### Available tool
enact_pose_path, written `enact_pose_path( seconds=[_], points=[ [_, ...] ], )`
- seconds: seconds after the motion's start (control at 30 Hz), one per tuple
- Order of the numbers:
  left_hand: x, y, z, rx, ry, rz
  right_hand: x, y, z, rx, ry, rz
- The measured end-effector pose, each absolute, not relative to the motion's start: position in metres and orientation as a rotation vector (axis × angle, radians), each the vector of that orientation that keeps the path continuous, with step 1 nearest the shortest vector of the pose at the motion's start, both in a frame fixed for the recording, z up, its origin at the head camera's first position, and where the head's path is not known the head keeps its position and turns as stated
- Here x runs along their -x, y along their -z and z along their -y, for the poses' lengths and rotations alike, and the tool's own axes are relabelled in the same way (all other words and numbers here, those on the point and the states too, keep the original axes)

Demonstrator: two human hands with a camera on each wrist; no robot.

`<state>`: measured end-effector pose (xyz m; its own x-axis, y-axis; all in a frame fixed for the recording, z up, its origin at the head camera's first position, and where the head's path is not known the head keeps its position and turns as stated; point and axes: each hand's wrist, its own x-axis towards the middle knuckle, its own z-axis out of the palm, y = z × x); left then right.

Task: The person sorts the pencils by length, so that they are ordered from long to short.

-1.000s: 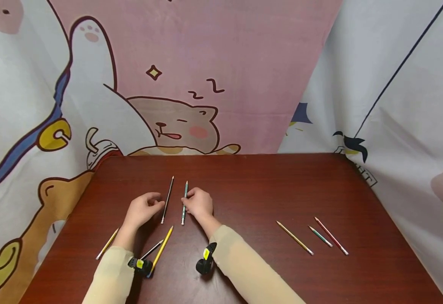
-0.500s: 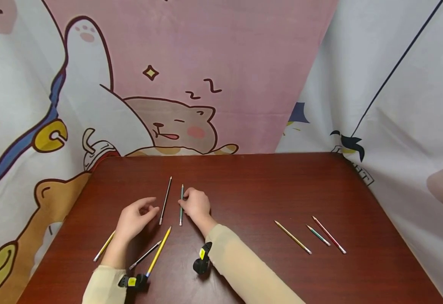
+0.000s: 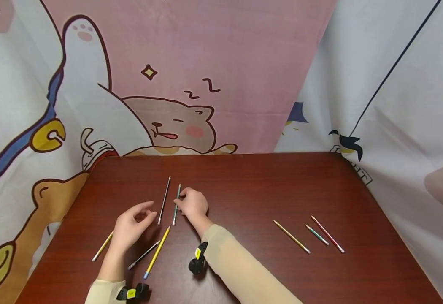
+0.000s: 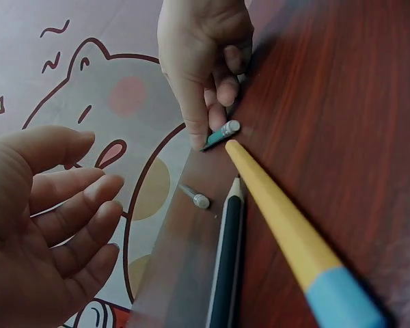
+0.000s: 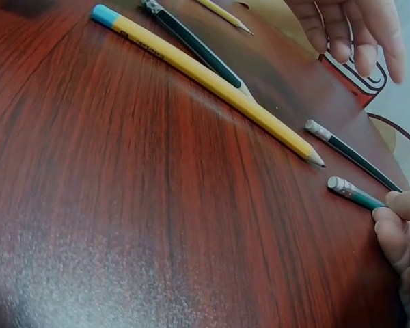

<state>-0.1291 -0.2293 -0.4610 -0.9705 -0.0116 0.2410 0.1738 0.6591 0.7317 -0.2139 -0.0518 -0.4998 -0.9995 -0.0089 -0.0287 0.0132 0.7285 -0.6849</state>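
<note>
Teal pencil (image 3: 175,215): on the table (image 3: 244,190), just right of the dark pencil (image 3: 164,200), nearly parallel, apart. Right hand (image 3: 194,204): thumb and finger pinched on it. Left hand (image 3: 132,223): fingers parted, nothing held, near the dark pencil. Yellow pencil (image 3: 157,252): tip near the teal pencil. I judge the step as laying two side by side; next calls for a slight squaring, then release.
</note>
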Motion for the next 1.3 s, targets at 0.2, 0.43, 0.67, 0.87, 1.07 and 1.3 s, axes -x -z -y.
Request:
enact_pose_path(
  seconds=[0.2, 0.43, 0.67, 0.87, 1.07, 1.3],
  points=[
    [0.124, 0.464, 0.231, 0.117, 1.203, 2.641, 0.214, 0.499, 0.054, 0.002, 1.161, -2.895],
    [0.12, 0.464, 0.23, 0.098, 1.218, 2.621, 0.215, 0.5, 0.055, -0.005, 1.177, -2.869],
    [0.118, 0.463, 0.23, 0.116, 1.223, 2.622, 0.215, 0.501, 0.054, 0.012, 1.22, -2.841],
    [0.117, 0.464, 0.227, 0.13, 1.23, 2.624, 0.215, 0.506, 0.05, 0.078, 1.286, -2.842],
    [0.115, 0.467, 0.225, 0.134, 1.229, 2.637, 0.209, 0.509, 0.04, 0.23, 1.328, -2.835],
    [0.114, 0.47, 0.22, 0.156, 1.233, 2.668, 0.199, 0.505, 0.018, 0.33, 1.483, -2.758]
  ],
)
